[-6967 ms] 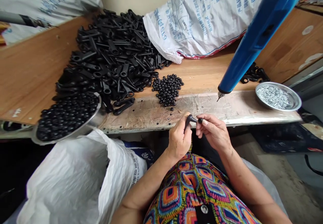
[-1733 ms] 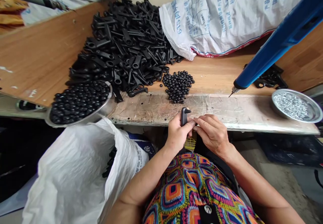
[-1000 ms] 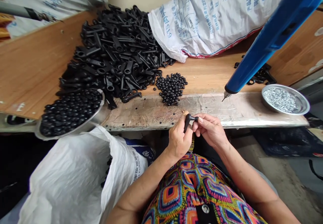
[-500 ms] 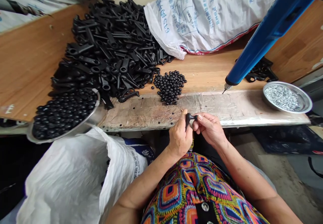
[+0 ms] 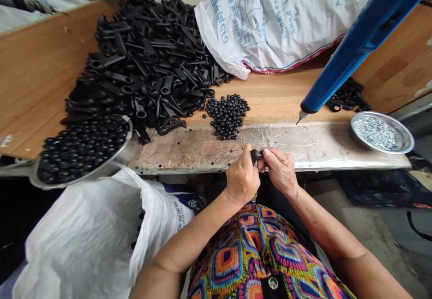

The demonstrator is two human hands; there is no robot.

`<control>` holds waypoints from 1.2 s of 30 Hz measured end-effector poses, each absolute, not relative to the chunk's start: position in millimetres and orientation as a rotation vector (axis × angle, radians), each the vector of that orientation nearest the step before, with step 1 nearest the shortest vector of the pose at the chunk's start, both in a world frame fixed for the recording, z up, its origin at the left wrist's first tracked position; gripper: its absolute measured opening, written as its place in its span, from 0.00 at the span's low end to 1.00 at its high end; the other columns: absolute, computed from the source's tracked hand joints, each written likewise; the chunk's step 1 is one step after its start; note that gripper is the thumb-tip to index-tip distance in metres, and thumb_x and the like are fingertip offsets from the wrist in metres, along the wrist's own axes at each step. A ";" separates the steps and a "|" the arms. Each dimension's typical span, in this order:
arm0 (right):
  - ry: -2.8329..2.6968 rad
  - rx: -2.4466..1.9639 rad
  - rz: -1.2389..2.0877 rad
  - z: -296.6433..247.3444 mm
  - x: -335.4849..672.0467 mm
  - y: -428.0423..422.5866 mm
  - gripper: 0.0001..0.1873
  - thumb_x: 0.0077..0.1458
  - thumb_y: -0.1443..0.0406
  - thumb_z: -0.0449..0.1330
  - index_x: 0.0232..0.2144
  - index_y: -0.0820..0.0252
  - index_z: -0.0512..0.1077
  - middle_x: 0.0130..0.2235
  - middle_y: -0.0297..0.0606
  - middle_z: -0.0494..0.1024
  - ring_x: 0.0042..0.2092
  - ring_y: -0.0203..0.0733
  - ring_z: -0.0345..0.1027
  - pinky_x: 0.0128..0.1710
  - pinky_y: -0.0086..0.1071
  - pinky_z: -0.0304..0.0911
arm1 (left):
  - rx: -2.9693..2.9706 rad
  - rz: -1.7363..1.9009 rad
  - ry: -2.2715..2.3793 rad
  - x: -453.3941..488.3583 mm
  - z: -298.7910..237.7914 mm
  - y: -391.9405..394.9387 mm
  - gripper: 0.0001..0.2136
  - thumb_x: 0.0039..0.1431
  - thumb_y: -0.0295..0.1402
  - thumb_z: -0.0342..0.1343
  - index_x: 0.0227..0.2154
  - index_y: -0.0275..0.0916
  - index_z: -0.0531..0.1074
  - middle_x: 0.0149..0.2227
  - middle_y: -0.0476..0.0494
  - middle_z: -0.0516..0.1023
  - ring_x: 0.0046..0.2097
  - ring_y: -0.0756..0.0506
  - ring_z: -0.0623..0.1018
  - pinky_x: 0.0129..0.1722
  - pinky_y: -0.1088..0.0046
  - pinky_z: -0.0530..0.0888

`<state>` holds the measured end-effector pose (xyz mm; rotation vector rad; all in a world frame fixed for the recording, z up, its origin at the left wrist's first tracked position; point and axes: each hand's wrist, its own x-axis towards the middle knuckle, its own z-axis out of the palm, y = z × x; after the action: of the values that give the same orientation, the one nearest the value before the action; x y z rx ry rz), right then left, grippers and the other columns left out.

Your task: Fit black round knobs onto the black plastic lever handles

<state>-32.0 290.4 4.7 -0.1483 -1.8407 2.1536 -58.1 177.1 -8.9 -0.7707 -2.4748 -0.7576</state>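
My left hand [image 5: 242,177] is closed around a black plastic handle piece [image 5: 254,155], whose rounded end pokes out above my thumb. My right hand [image 5: 279,169] pinches that same end from the right, fingertips pressed to it. What the fingertips hold there, if anything, is hidden. Both hands hover at the front edge of the wooden bench [image 5: 303,144]. A small heap of black beads [image 5: 227,114] lies just beyond them. A large pile of black handle pieces [image 5: 145,69] covers the bench's left middle.
A metal bowl of black beads [image 5: 81,148] sits at the left edge above an open white plastic bag [image 5: 87,236]. A blue hanging screwdriver [image 5: 351,51] points down at the right, near a metal dish of screws [image 5: 381,132]. A printed white sack [image 5: 280,20] lies behind.
The hands closed together: the right fingertips pressed onto the handle piece's end, and less of the piece shows now. The view shifted slightly.
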 end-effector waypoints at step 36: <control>-1.468 -0.527 2.686 3.2 -43.0 298.0 0.19 0.45 0.54 0.62 0.17 0.64 0.67 0.11 0.30 0.62 0.14 0.31 0.55 0.11 0.24 0.46 | -0.908 -0.530 -2.403 -79.0 -20.6 180.4 0.22 0.54 0.26 0.44 0.54 0.28 0.59 0.34 0.36 0.76 0.33 0.47 0.77 0.33 0.75 0.72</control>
<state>-43.0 298.0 3.2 -0.5267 -1.4675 2.6857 -79.0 180.4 -20.6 -0.9083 -2.4026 -0.5300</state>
